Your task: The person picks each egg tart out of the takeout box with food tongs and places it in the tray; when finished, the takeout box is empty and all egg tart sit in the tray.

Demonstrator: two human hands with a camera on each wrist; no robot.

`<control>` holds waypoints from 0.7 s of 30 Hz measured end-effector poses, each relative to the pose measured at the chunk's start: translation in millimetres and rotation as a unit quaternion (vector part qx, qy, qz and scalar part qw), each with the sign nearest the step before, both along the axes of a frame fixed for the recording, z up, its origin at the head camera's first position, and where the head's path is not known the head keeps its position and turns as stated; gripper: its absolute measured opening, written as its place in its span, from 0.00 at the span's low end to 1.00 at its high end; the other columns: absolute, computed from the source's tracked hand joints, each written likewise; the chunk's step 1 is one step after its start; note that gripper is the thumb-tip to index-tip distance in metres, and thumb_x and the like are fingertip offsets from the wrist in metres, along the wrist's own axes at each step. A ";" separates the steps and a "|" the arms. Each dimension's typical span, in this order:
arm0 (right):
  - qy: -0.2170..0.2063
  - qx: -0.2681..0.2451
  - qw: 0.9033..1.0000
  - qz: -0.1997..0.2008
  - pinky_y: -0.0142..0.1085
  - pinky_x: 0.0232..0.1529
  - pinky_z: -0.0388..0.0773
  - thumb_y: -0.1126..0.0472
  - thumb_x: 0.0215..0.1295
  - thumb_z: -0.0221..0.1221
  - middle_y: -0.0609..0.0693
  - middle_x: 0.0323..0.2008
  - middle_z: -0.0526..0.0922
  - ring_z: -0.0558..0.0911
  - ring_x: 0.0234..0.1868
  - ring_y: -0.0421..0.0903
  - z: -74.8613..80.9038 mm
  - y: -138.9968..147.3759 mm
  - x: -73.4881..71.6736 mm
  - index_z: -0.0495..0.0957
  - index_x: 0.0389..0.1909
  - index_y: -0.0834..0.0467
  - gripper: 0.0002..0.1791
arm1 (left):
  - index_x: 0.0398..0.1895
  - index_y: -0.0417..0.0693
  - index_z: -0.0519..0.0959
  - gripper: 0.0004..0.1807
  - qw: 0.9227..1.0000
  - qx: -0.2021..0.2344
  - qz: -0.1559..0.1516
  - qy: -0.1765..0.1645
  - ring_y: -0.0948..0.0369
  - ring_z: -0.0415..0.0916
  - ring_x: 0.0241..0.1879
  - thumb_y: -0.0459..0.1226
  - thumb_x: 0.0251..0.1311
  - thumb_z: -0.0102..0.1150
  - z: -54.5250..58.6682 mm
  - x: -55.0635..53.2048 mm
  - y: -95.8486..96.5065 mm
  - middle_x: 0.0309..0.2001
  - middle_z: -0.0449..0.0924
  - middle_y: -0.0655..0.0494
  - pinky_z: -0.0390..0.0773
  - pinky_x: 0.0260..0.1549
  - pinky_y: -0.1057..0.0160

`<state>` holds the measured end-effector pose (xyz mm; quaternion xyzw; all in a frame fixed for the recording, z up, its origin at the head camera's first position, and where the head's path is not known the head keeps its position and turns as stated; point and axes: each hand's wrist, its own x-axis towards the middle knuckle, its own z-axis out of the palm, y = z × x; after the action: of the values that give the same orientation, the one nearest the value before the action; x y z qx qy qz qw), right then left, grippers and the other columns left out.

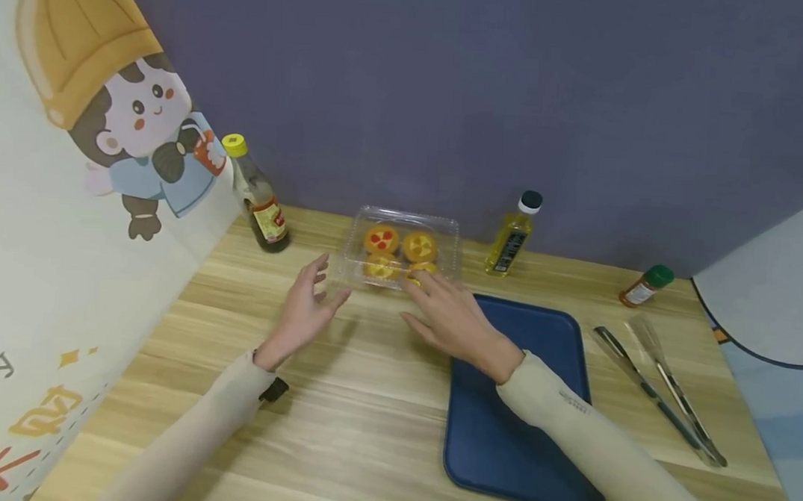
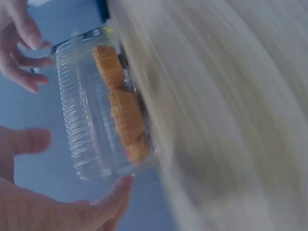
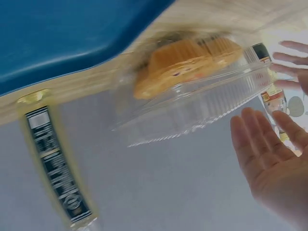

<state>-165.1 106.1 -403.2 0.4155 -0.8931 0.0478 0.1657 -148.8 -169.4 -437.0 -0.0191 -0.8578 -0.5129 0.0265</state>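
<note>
Both left hand [image 1: 305,310] and right hand [image 1: 454,320], fingers apart, seem to reach for the box [image 1: 448,239] (tarts [image 1: 419,247] inside), next calling for a two-sided grip.

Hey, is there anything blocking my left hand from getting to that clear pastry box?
Nothing visible stands between your left hand and the clear pastry box. The pastries themselves, though, are behind the box's clear plastic.
</note>
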 end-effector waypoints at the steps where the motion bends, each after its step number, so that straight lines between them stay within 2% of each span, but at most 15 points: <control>1: 0.003 0.002 1.000 0.000 0.46 0.42 0.90 0.47 0.72 0.64 0.54 0.58 0.81 0.85 0.51 0.53 -0.1 -4.4 -1.4 0.73 0.71 0.53 0.31 | 0.83 0.40 0.52 0.43 0.999 0.032 0.002 -0.020 0.36 0.62 0.75 0.42 0.72 0.62 -0.9 -2.3 -1.6 0.77 0.59 0.34 0.75 0.71 0.39; 2: 0.005 0.003 1.000 0.000 0.44 0.39 0.90 0.47 0.72 0.65 0.54 0.56 0.82 0.86 0.49 0.53 -0.2 -8.6 -2.5 0.75 0.69 0.54 0.29 | 0.83 0.40 0.52 0.42 0.997 0.064 0.003 -0.042 0.37 0.63 0.75 0.40 0.73 0.60 -2.4 -4.8 -3.0 0.77 0.59 0.34 0.75 0.72 0.40; 4: 0.012 0.009 1.000 -0.003 0.42 0.34 0.89 0.48 0.72 0.65 0.53 0.54 0.84 0.86 0.47 0.52 -1.5 -16.2 -4.5 0.78 0.66 0.53 0.26 | 0.83 0.39 0.51 0.38 0.987 0.138 0.004 -0.083 0.38 0.63 0.75 0.36 0.75 0.55 -6.0 -9.9 -5.5 0.76 0.60 0.34 0.74 0.74 0.42; 6: 0.020 0.015 1.000 -0.005 0.41 0.32 0.88 0.50 0.71 0.65 0.52 0.52 0.85 0.86 0.46 0.51 -3.5 -22.8 -6.2 0.80 0.63 0.54 0.23 | 0.82 0.39 0.52 0.35 0.970 0.210 0.007 -0.121 0.40 0.65 0.75 0.33 0.77 0.51 -9.9 -13.9 -7.4 0.77 0.60 0.35 0.74 0.75 0.46; 8: 0.029 0.014 0.999 -0.008 0.41 0.33 0.89 0.52 0.71 0.66 0.52 0.50 0.86 0.87 0.46 0.52 -6.1 -27.2 -8.3 0.81 0.61 0.54 0.21 | 0.82 0.39 0.54 0.33 0.953 0.266 0.015 -0.144 0.42 0.67 0.74 0.31 0.77 0.48 -13.7 -17.9 -7.2 0.76 0.61 0.36 0.75 0.74 0.50; 13: 0.066 0.026 0.997 -0.021 0.39 0.28 0.88 0.60 0.73 0.62 0.51 0.47 0.87 0.87 0.43 0.50 -13.9 -33.6 -13.2 0.83 0.54 0.53 0.12 | 0.80 0.41 0.60 0.31 0.924 0.346 0.044 -0.158 0.48 0.73 0.68 0.28 0.75 0.50 -19.6 -23.2 -3.6 0.75 0.64 0.39 0.77 0.73 0.57; 17: 0.097 0.051 0.993 -0.037 0.38 0.23 0.86 0.68 0.68 0.60 0.50 0.48 0.87 0.86 0.43 0.50 -21.1 -34.8 -15.2 0.83 0.52 0.54 0.14 | 0.79 0.40 0.61 0.31 0.902 0.397 0.059 -0.156 0.52 0.75 0.67 0.27 0.75 0.51 -23.1 -26.4 -0.3 0.75 0.64 0.38 0.77 0.72 0.61; 21: 0.115 0.061 0.991 -0.042 0.38 0.22 0.86 0.72 0.67 0.60 0.50 0.47 0.87 0.86 0.43 0.51 -24.1 -35.7 -16.2 0.83 0.50 0.54 0.15 | 0.79 0.38 0.60 0.30 0.891 0.423 0.064 -0.152 0.50 0.73 0.70 0.29 0.76 0.51 -24.0 -28.7 0.1 0.75 0.64 0.36 0.77 0.70 0.65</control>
<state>-181.3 70.5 -427.4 0.3902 -0.8859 -0.0619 0.2431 -177.5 -169.3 -461.0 0.1270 -0.5522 -0.8214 -0.0659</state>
